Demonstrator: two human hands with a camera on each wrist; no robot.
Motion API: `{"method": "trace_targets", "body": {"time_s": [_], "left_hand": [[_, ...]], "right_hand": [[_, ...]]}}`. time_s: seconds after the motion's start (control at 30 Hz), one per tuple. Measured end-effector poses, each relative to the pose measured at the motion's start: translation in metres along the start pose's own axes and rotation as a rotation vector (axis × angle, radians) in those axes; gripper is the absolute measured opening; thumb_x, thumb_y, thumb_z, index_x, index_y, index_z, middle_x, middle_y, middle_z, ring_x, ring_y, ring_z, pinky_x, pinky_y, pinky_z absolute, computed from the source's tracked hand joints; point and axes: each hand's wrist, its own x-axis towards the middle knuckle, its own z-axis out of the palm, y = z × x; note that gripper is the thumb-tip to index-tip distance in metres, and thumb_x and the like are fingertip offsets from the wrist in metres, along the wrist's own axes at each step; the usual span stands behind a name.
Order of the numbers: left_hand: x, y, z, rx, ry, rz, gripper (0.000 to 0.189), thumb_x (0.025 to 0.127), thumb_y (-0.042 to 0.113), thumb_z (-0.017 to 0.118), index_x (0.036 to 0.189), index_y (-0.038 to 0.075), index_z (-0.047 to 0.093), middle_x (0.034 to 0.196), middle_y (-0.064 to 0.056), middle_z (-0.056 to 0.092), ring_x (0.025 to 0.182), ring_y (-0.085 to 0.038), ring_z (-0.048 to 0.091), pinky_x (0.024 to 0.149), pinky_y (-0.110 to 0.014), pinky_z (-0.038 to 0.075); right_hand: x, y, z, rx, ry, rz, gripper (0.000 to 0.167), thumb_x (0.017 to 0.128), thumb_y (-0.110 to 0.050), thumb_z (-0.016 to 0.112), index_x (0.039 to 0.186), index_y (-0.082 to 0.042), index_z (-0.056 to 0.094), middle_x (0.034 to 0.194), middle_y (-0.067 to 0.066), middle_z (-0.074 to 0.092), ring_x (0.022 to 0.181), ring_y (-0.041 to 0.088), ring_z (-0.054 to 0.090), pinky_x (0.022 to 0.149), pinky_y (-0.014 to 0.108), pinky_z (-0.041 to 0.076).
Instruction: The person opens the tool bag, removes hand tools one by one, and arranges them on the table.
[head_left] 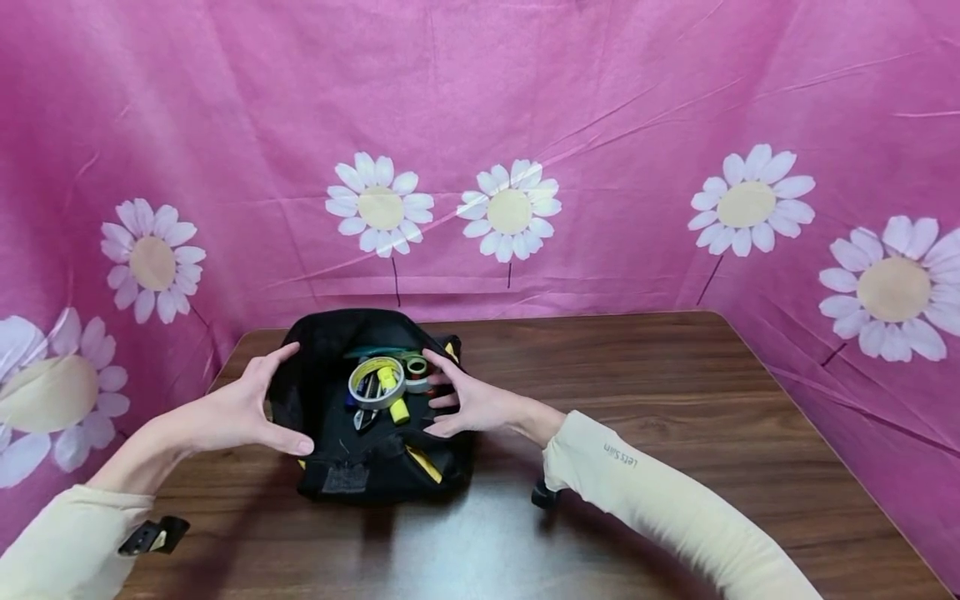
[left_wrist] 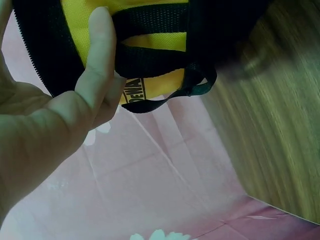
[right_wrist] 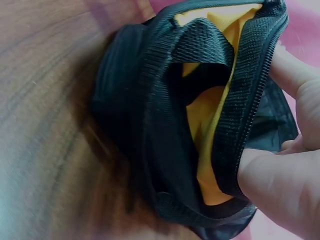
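A soft black fabric bag with yellow panels (head_left: 337, 458) sits on the brown wood-grain bench (head_left: 675, 392), left of centre and towards the far edge, near the pink cloth printed with white daisies (head_left: 622, 75). Its mouth faces up. The long axis appears to run from left to right, roughly along the far edge, though foreshortening leaves this uncertain; the near wall, with a grey rectangular patch (head_left: 346, 477), points towards the person.

The left hand (head_left: 232, 410) is spread wide at the left end, thumb at the near corner and fingertips by the far rim; in its wrist view a finger rests on a yellow woven panel (left_wrist: 77, 27). The right hand (head_left: 480, 403) is likewise spread at the opposite end, fingers reaching over the black zipped edge (right_wrist: 250, 100) into the mouth. Neither has hold of any of the contents. Set at opposite ends, the hands seem placed to draw the soft walls apart and steady the bag.

Inside, a pale ring-shaped tape roll (head_left: 353, 385) lies round part of a bright yellow object (head_left: 400, 412), both probably loose, beside a small green roll (head_left: 409, 367).
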Motion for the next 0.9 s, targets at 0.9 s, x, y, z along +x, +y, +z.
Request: {"method": "trace_targets", "body": {"time_s": [0.9], "left_hand": [[0.001, 0.005, 0.008, -0.073, -0.048, 0.016, 0.133, 0.074, 0.035, 0.091, 0.162, 0.013, -0.006, 0.150, -0.025, 0.013, 0.134, -0.045, 0.023, 0.102, -0.065, 0.035]], "right_hand": [[0.031, -0.040, 0.002, 0.268, 0.105, 0.226, 0.102, 0.086, 0.008, 0.074, 0.163, -0.015, 0.012, 0.162, 0.021, 0.018, 0.144, 0.042, 0.034, 0.106, 0.044, 0.045]]}}
